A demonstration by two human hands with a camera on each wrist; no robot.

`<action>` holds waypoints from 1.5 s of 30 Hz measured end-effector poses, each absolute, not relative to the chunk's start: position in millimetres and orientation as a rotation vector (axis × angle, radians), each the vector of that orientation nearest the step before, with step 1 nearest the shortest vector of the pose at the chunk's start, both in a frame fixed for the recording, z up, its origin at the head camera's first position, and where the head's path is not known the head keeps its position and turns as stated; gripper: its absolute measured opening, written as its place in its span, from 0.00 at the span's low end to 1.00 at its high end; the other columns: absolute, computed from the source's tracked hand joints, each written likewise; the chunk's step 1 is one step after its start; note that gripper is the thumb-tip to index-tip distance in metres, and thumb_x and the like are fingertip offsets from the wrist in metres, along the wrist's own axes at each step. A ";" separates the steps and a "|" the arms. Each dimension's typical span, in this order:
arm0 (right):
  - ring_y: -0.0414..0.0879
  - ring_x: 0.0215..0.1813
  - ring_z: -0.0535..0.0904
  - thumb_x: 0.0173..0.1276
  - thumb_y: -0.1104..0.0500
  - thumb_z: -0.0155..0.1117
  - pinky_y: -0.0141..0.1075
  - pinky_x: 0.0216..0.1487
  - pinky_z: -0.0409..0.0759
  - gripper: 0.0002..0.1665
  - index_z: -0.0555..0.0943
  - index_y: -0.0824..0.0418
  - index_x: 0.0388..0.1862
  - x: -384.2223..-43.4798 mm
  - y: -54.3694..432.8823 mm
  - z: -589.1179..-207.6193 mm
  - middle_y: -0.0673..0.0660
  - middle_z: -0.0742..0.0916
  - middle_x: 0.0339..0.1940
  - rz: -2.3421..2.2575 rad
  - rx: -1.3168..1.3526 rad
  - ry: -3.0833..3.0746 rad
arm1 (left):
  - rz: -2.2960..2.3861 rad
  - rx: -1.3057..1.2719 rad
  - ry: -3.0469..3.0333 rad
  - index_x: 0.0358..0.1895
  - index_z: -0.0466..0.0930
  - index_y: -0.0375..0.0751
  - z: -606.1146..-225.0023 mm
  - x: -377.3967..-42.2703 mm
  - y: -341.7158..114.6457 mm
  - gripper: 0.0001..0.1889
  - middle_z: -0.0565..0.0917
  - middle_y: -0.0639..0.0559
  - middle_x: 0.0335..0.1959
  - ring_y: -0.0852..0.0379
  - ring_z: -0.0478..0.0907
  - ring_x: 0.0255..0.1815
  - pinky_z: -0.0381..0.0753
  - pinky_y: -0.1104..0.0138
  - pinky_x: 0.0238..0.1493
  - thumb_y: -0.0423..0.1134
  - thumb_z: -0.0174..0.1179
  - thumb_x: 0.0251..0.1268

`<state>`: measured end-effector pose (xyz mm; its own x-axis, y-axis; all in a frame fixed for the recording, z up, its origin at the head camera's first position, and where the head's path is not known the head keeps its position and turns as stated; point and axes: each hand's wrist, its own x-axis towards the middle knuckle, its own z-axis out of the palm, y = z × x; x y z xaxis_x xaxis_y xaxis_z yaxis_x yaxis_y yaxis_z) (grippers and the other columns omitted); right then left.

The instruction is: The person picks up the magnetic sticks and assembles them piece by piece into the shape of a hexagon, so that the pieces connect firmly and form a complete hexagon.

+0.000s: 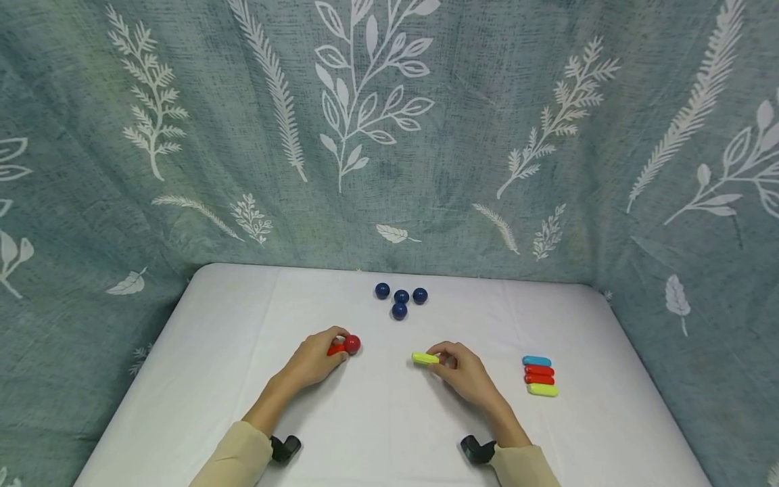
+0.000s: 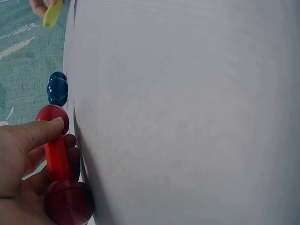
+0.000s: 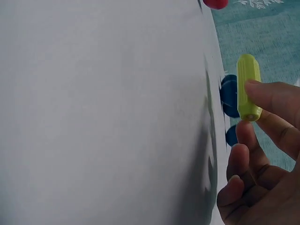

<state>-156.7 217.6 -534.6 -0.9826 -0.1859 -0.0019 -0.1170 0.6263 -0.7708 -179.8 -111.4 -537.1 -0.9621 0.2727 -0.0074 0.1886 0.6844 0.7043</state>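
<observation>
My left hand grips a red dumbbell-shaped piece left of the middle of the table. It is a ridged red rod with a red ball at its right end. In the left wrist view a second, darker red ball sits on the rod's near end; the hand hides it in the head view. Between thumb and fingertips, my right hand pinches a short yellow-green rod. In the right wrist view this rod has ridged sides, a small hole in its end and no ball on it.
Several dark blue balls lie grouped toward the back of the white table. To the right are a blue rod, two red rods and another yellow-green rod, side by side. A leaf-patterned green cloth hangs behind.
</observation>
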 end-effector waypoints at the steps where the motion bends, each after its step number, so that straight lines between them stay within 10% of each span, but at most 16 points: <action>1: 0.44 0.31 0.70 0.64 0.62 0.73 0.34 0.29 0.69 0.14 0.86 0.49 0.47 -159.0 215.0 -534.9 0.49 0.78 0.34 -1.300 -0.267 2.760 | 1.144 0.381 2.778 0.58 0.79 0.44 -536.9 -179.6 -111.3 0.19 0.84 0.49 0.45 0.52 0.79 0.46 0.78 0.52 0.50 0.35 0.68 0.65; 45: 0.43 0.31 0.70 0.65 0.60 0.72 0.35 0.31 0.69 0.11 0.86 0.55 0.47 -202.2 124.7 -542.9 0.51 0.80 0.34 -1.251 -0.518 2.720 | 1.145 0.407 2.792 0.56 0.79 0.44 -537.7 -180.0 -111.0 0.18 0.84 0.52 0.40 0.57 0.78 0.38 0.80 0.55 0.44 0.34 0.68 0.64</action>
<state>-202.2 124.7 -542.9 -0.9367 -0.3469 0.0482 -0.2623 0.6037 -0.7528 -180.0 -111.0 -537.7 -0.9597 0.2809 0.0118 0.2083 0.6821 0.7010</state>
